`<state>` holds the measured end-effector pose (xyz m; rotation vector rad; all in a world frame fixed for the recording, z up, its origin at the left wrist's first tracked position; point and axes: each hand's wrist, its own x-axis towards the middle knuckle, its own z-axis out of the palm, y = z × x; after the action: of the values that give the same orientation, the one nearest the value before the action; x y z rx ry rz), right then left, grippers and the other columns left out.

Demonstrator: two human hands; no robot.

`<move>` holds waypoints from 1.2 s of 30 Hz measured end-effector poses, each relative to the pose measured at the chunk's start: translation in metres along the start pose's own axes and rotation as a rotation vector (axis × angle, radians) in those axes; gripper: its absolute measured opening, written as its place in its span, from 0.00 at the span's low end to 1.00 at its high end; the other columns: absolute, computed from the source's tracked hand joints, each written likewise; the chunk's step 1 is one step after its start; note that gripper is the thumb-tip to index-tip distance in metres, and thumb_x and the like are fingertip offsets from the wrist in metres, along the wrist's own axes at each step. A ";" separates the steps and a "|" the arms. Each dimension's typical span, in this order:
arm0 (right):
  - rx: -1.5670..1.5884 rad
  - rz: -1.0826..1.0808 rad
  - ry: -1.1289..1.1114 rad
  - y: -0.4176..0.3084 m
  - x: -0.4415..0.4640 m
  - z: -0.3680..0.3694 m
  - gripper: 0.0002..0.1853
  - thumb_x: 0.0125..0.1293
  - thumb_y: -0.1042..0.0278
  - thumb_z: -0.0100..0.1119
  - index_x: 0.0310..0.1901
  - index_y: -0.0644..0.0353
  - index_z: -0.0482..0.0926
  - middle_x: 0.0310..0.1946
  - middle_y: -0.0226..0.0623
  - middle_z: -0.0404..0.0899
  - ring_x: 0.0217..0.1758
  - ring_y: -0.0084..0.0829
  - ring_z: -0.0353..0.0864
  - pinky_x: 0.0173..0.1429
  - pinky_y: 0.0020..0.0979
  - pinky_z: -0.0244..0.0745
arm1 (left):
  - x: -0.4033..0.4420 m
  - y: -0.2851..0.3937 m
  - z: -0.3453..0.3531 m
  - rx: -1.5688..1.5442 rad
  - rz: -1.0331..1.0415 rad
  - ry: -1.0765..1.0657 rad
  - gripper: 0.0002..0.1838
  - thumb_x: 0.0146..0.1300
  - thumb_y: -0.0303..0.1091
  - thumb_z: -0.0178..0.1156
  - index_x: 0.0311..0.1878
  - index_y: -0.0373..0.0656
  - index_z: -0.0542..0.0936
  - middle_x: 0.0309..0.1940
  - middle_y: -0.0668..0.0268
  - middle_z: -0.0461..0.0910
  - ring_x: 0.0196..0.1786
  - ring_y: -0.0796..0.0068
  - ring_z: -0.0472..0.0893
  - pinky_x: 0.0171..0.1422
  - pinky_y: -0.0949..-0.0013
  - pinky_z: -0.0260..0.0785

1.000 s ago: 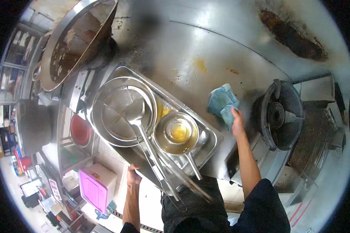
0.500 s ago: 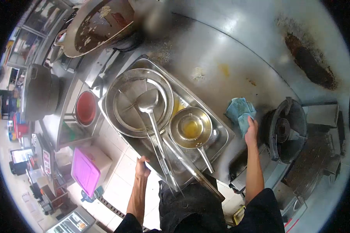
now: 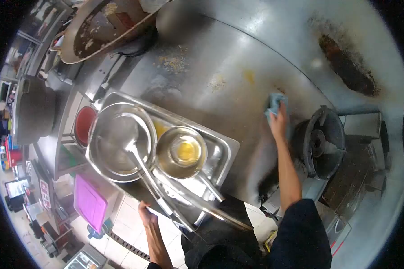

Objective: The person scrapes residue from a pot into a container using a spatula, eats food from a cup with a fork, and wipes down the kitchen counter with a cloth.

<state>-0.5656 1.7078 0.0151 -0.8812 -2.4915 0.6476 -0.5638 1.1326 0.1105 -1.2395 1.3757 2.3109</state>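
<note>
A blue-green cloth (image 3: 276, 104) is bunched under my right hand (image 3: 279, 120), which presses it on the steel counter (image 3: 242, 116) left of the burner. My left hand (image 3: 147, 214) has its fingers closed at the near edge of the metal tray (image 3: 226, 154). On that tray lie a wide round strainer (image 3: 114, 168), a ladle or spatula (image 3: 130, 145) with a long handle, and a small steel pan (image 3: 182, 172) with yellow liquid in it. Several long handles stick out over the tray's near edge.
A large dirty wok (image 3: 98, 33) tilts at the upper left. The black burner ring (image 3: 325, 143) stands at the right. Food scraps (image 3: 173, 60) and yellow stains dot the counter. A red bucket (image 3: 84, 125) and a purple-lidded box (image 3: 90, 202) are at the left.
The tray with its utensils has moved left and turned slightly, with my left hand at its edge. My right hand has moved the cloth farther away across the counter.
</note>
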 end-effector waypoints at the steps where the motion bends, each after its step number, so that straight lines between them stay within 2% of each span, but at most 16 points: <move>1: -0.219 -0.036 -0.039 -0.006 0.004 0.005 0.27 0.63 0.59 0.50 0.63 0.60 0.61 0.65 0.50 0.56 0.68 0.48 0.54 0.69 0.41 0.50 | -0.005 0.007 -0.005 -0.030 -0.009 -0.096 0.03 0.40 0.22 0.49 0.21 0.42 0.68 0.21 0.71 0.69 0.27 0.76 0.69 0.38 0.75 0.63; 2: -0.432 -0.071 -0.082 -0.020 0.005 0.013 0.29 0.63 0.59 0.50 0.64 0.59 0.60 0.66 0.50 0.54 0.69 0.48 0.51 0.70 0.42 0.48 | -0.013 0.011 -0.005 -0.057 0.043 -0.082 0.03 0.40 0.22 0.48 0.20 0.42 0.68 0.20 0.71 0.68 0.26 0.76 0.68 0.37 0.75 0.63; 6: -0.029 -0.062 -0.154 -0.096 -0.045 0.030 0.32 0.60 0.67 0.53 0.66 0.55 0.56 0.67 0.48 0.52 0.71 0.47 0.47 0.71 0.40 0.46 | -0.041 0.035 -0.011 -0.093 0.138 0.081 0.03 0.41 0.22 0.47 0.19 0.42 0.67 0.21 0.71 0.67 0.25 0.76 0.66 0.36 0.73 0.62; 10: 0.190 -0.436 -0.602 -0.181 -0.171 0.055 0.36 0.54 0.75 0.53 0.67 0.52 0.55 0.66 0.43 0.56 0.70 0.44 0.50 0.72 0.41 0.45 | -0.046 0.049 -0.061 -0.137 0.243 0.154 0.04 0.39 0.23 0.48 0.22 0.41 0.67 0.24 0.69 0.67 0.30 0.73 0.69 0.40 0.71 0.65; 11: 0.250 -0.343 -0.651 -0.206 -0.212 0.068 0.32 0.55 0.74 0.52 0.65 0.51 0.59 0.63 0.44 0.60 0.69 0.45 0.54 0.71 0.42 0.49 | -0.049 0.052 -0.064 -0.188 0.236 0.162 0.05 0.38 0.22 0.48 0.23 0.40 0.67 0.25 0.69 0.67 0.31 0.71 0.69 0.42 0.70 0.66; 14: 0.500 -0.207 -1.256 -0.263 -0.271 0.070 0.21 0.59 0.66 0.52 0.56 0.56 0.70 0.56 0.46 0.69 0.61 0.46 0.64 0.64 0.44 0.60 | -0.061 0.060 -0.066 -0.274 0.195 0.151 0.09 0.36 0.21 0.47 0.26 0.39 0.68 0.26 0.67 0.68 0.32 0.69 0.69 0.46 0.65 0.70; 15: 0.332 -0.032 -1.625 -0.275 -0.286 0.077 0.20 0.60 0.63 0.52 0.54 0.57 0.71 0.54 0.47 0.70 0.58 0.47 0.67 0.62 0.43 0.62 | -0.062 0.059 -0.061 -0.285 0.214 0.157 0.09 0.36 0.21 0.47 0.26 0.39 0.68 0.26 0.67 0.68 0.32 0.69 0.69 0.46 0.65 0.70; 16: 0.341 -0.065 -1.633 -0.271 -0.298 0.084 0.20 0.60 0.63 0.52 0.54 0.57 0.71 0.54 0.47 0.70 0.58 0.47 0.67 0.62 0.43 0.62 | -0.064 0.059 -0.056 -0.316 0.253 0.169 0.09 0.36 0.21 0.46 0.26 0.39 0.68 0.26 0.66 0.68 0.32 0.68 0.69 0.46 0.65 0.70; 18: 0.979 0.100 -1.404 -0.236 -0.313 0.096 0.20 0.61 0.60 0.53 0.53 0.60 0.71 0.45 0.49 0.76 0.48 0.46 0.74 0.56 0.40 0.68 | -0.057 0.052 -0.084 -0.327 0.318 0.177 0.10 0.36 0.21 0.46 0.27 0.39 0.70 0.27 0.66 0.69 0.32 0.68 0.70 0.47 0.65 0.70; 21: 0.557 0.227 -1.069 -0.184 -0.237 0.038 0.09 0.59 0.68 0.53 0.30 0.64 0.79 0.23 0.40 0.78 0.27 0.35 0.75 0.34 0.37 0.69 | -0.083 0.024 -0.123 -0.319 0.238 0.086 0.05 0.45 0.26 0.51 0.28 0.41 0.73 0.25 0.67 0.74 0.32 0.72 0.76 0.41 0.66 0.74; 22: 0.200 -0.048 -0.862 -0.216 -0.199 -0.001 0.11 0.60 0.69 0.52 0.24 0.65 0.78 0.20 0.34 0.77 0.25 0.33 0.74 0.32 0.37 0.68 | -0.090 0.002 -0.158 -0.406 0.259 0.079 0.05 0.50 0.29 0.53 0.31 0.40 0.75 0.27 0.67 0.76 0.30 0.74 0.77 0.37 0.69 0.74; 23: 0.650 0.383 -0.852 -0.193 -0.186 -0.003 0.10 0.60 0.67 0.50 0.32 0.63 0.80 0.26 0.33 0.77 0.26 0.30 0.72 0.33 0.33 0.68 | -0.096 -0.020 -0.187 -0.447 0.306 0.121 0.06 0.53 0.30 0.54 0.33 0.40 0.76 0.28 0.67 0.77 0.30 0.75 0.77 0.35 0.71 0.74; 24: 0.709 0.302 -0.760 -0.206 -0.175 -0.022 0.12 0.61 0.64 0.50 0.36 0.64 0.79 0.31 0.38 0.78 0.31 0.31 0.75 0.38 0.36 0.71 | -0.140 -0.009 -0.160 -0.528 0.302 0.304 0.05 0.55 0.31 0.56 0.33 0.41 0.76 0.28 0.67 0.77 0.30 0.77 0.77 0.35 0.72 0.73; 25: 0.919 0.298 -0.811 -0.159 -0.157 -0.002 0.14 0.61 0.63 0.51 0.39 0.68 0.77 0.35 0.42 0.77 0.34 0.34 0.76 0.42 0.38 0.71 | -0.142 -0.027 -0.189 -0.589 0.336 0.168 0.04 0.56 0.31 0.56 0.33 0.41 0.76 0.28 0.68 0.76 0.29 0.78 0.76 0.33 0.74 0.72; 27: 0.707 -0.303 -0.594 -0.026 -0.060 0.077 0.23 0.65 0.58 0.43 0.43 0.77 0.74 0.40 0.50 0.77 0.39 0.41 0.77 0.46 0.39 0.72 | -0.151 -0.038 -0.198 -0.731 0.435 -0.074 0.05 0.53 0.24 0.53 0.23 0.42 0.74 0.21 0.70 0.73 0.22 0.82 0.72 0.24 0.76 0.68; 36: 0.477 -0.561 -1.179 -0.317 -0.141 0.145 0.23 0.65 0.59 0.43 0.44 0.76 0.74 0.40 0.49 0.77 0.39 0.41 0.77 0.46 0.39 0.72 | -0.219 -0.054 -0.166 -0.980 0.716 0.434 0.09 0.44 0.19 0.50 0.32 0.37 0.73 0.23 0.68 0.72 0.23 0.80 0.74 0.27 0.76 0.71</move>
<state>-0.6900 1.3538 0.0403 0.5781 -3.0007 1.7806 -0.3027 1.0847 0.1986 -1.7635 0.8059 3.6387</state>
